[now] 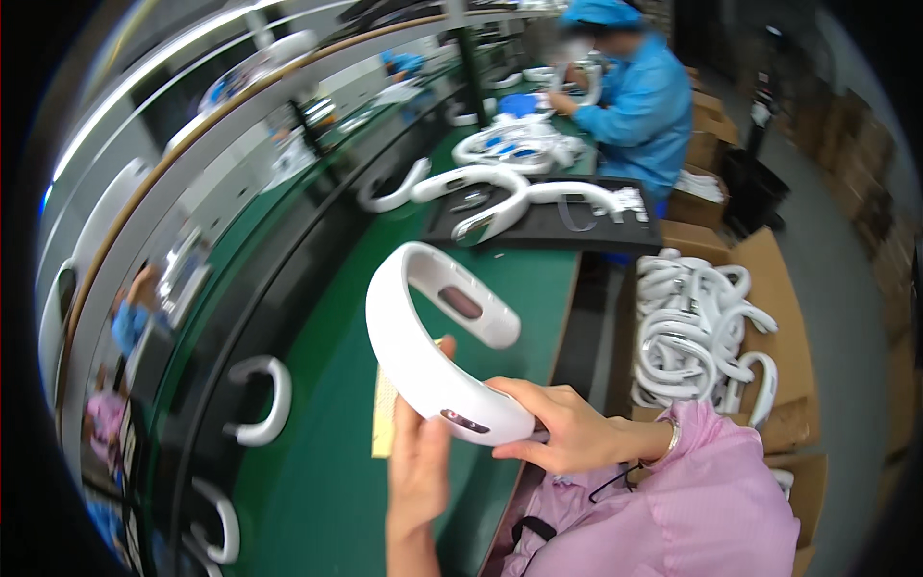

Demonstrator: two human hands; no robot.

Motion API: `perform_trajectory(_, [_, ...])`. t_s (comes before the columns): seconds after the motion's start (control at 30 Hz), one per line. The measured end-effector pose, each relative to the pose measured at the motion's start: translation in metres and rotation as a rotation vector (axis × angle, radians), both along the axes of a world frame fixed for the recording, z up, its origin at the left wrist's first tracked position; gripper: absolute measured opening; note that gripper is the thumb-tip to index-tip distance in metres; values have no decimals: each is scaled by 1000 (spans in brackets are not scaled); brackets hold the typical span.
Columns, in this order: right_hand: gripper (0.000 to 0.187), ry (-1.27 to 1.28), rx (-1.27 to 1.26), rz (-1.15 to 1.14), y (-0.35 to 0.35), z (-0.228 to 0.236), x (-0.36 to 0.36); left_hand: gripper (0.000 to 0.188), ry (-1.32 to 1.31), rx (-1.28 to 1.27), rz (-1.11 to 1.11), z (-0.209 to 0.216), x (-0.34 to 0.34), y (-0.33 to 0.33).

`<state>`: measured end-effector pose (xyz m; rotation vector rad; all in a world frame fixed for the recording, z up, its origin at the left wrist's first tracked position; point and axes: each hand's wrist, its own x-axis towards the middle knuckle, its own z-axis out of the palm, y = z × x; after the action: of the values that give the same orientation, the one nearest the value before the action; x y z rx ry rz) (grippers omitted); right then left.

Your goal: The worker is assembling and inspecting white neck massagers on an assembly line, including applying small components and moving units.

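Observation:
A white C-shaped neckband device (409, 341) is held up over the green table, its opening toward the right. On its inner side is a dark reddish oval window; a small dark oval panel sits on the outside near the lower end. My right hand (567, 428) is closed on that lower end, thumb beneath and fingers on top. My left hand (420, 471) supports the band from below, its fingers passing behind it and one fingertip showing inside the curve. Behind the band and left hand is a pale yellow piece (384, 423); whether the hand touches it I cannot tell.
Several similar white bands lie on the green conveyor table (327, 462) and dark belt. A black tray (615, 226) holds more beyond. At right, a cardboard box (784, 337) is heaped with white bands (687, 337). A co-worker in blue (635, 106) works at the far end.

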<state>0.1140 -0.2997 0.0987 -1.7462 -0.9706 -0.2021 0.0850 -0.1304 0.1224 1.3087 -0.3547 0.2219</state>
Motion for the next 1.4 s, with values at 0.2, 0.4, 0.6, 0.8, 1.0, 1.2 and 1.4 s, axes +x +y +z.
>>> perform_trajectory(0.2, [62, -41, 0, -357, -50, -9, 22, 59, 31, 228, -50, -13, 30, 25])
perform_trajectory(0.4, [65, 310, 6, 104, -30, -7, 9, 88, 31, -22, -135, -9, 42, -8])
perform_trajectory(0.6, [56, 645, 175, 571, 36, 0, 17, 60, 71, -47, -102, 3, 22, 28])
perform_trajectory(0.8, [49, 615, 255, 464, 68, 8, 11, 57, 35, -64, -142, 3, 13, 44])
perform_trajectory(1.0, [44, 612, 379, 372, 37, 7, 20, 43, -19, 286, 211, -27, 34, 104])
perform_trajectory(1.2, [35, 388, 336, -251, -61, 19, 42, 41, 167, 1024, 908, -132, 69, 283])
perform_trajectory(1.4, [31, 75, -192, -978, -197, -39, 56, 54, 198, 1780, 986, -170, 99, 329])
